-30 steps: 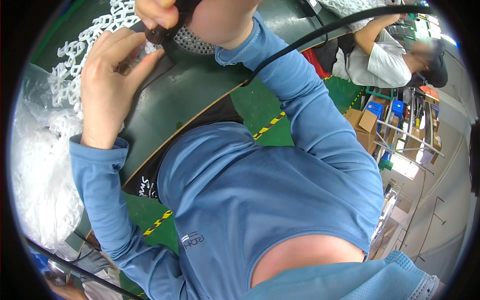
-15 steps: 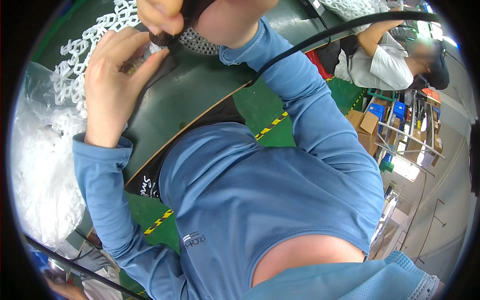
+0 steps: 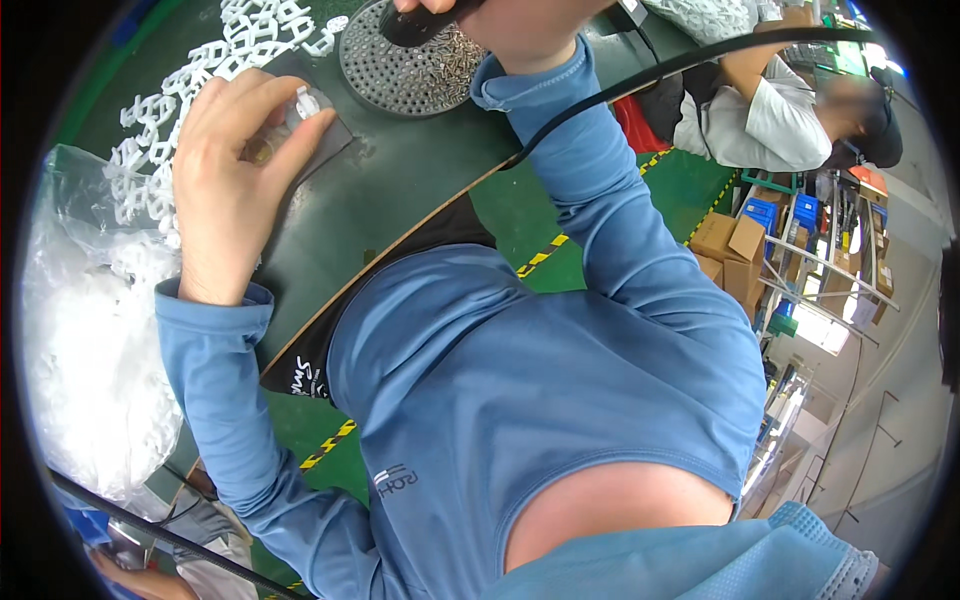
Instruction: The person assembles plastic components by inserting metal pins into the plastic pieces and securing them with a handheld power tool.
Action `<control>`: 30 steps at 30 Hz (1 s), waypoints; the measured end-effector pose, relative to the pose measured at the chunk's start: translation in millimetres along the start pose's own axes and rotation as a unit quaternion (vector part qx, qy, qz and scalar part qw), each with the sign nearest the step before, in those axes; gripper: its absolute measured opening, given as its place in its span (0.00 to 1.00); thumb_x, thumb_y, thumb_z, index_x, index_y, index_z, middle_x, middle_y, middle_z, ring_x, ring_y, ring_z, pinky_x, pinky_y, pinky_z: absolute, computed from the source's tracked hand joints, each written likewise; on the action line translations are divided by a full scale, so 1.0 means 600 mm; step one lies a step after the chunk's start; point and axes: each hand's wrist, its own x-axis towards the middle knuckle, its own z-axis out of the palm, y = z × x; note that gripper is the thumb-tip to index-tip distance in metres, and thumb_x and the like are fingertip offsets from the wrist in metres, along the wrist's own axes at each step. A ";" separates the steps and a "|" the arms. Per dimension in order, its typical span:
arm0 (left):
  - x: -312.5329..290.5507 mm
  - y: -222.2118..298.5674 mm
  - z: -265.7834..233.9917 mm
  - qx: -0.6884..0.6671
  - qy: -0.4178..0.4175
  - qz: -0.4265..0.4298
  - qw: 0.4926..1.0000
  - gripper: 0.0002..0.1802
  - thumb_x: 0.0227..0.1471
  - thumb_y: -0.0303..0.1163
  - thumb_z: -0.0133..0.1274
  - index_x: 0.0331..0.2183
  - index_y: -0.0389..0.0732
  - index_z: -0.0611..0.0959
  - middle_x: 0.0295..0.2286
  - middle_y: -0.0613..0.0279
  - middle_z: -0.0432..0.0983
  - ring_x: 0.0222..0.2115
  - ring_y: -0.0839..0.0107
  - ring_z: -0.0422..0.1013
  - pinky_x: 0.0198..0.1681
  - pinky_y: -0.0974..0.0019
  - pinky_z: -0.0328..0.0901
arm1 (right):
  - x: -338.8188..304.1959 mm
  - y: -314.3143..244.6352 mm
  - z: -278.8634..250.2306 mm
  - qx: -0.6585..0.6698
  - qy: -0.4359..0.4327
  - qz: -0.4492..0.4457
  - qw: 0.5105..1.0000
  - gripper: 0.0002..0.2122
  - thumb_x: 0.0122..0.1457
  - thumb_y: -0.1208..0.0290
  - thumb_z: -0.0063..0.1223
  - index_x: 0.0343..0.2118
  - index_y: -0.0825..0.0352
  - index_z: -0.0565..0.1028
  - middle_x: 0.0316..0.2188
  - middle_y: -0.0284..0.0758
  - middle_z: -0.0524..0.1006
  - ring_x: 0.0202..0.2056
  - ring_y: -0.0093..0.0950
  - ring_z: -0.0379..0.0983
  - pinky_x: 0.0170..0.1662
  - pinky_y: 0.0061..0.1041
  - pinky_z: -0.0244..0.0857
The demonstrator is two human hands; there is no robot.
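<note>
My left hand (image 3: 225,165) pinches a small white plastic part (image 3: 306,103) between thumb and fingers, over a dark grey pad (image 3: 335,140) on the green table. Something clear and yellowish shows inside the curl of the fingers, too hidden to name. My right hand (image 3: 525,28), cut off by the upper edge, is closed around a black cylindrical screwdriver (image 3: 418,24). Its dark end hangs above a round perforated metal tray (image 3: 362,75). Small screws (image 3: 445,68) lie heaped in that tray's right side, below the right hand.
Many white plastic pieces (image 3: 150,135) spread over the table's far left, beside a clear bag (image 3: 90,340) full of white parts. A black cable (image 3: 590,100) crosses the upper right. Another person (image 3: 760,120) sits at the right; shelves with boxes (image 3: 735,250) stand behind.
My right hand has lifted the screwdriver off the white part and moved right, over the tray of screws. The left hand stays almost in place, with the white part now uncovered.
</note>
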 end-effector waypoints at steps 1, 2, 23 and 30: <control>0.000 0.000 0.000 0.003 -0.003 0.003 1.000 0.14 0.43 0.27 0.69 0.35 0.35 0.84 0.26 0.62 0.74 0.29 0.63 0.67 0.34 0.62 0.65 | -0.001 0.000 0.000 -0.001 0.001 0.001 1.000 0.28 0.58 0.56 0.66 0.48 0.73 0.66 0.20 0.39 0.71 0.16 0.25 0.68 0.22 0.24 0.67; 0.001 -0.001 0.000 0.005 -0.006 0.005 1.000 0.14 0.43 0.27 0.69 0.35 0.35 0.84 0.26 0.62 0.74 0.29 0.63 0.67 0.34 0.62 0.65 | -0.002 -0.001 0.000 -0.017 0.010 0.013 1.000 0.26 0.58 0.58 0.66 0.48 0.74 0.67 0.20 0.38 0.71 0.16 0.24 0.68 0.21 0.23 0.66; 0.003 0.001 -0.001 0.000 -0.006 -0.009 1.000 0.14 0.44 0.27 0.69 0.35 0.36 0.84 0.27 0.63 0.75 0.29 0.65 0.68 0.35 0.64 0.65 | -0.006 0.004 0.005 -0.071 0.008 0.017 0.997 0.25 0.54 0.60 0.68 0.45 0.74 0.70 0.19 0.37 0.71 0.15 0.21 0.65 0.20 0.20 0.63; 0.007 -0.001 0.004 0.004 0.002 -0.001 1.000 0.14 0.44 0.28 0.69 0.35 0.36 0.85 0.27 0.62 0.75 0.29 0.65 0.68 0.35 0.63 0.65 | 0.013 -0.012 0.032 0.161 -0.010 0.059 0.985 0.31 0.60 0.43 0.58 0.49 0.70 0.68 0.19 0.40 0.70 0.15 0.27 0.65 0.20 0.27 0.64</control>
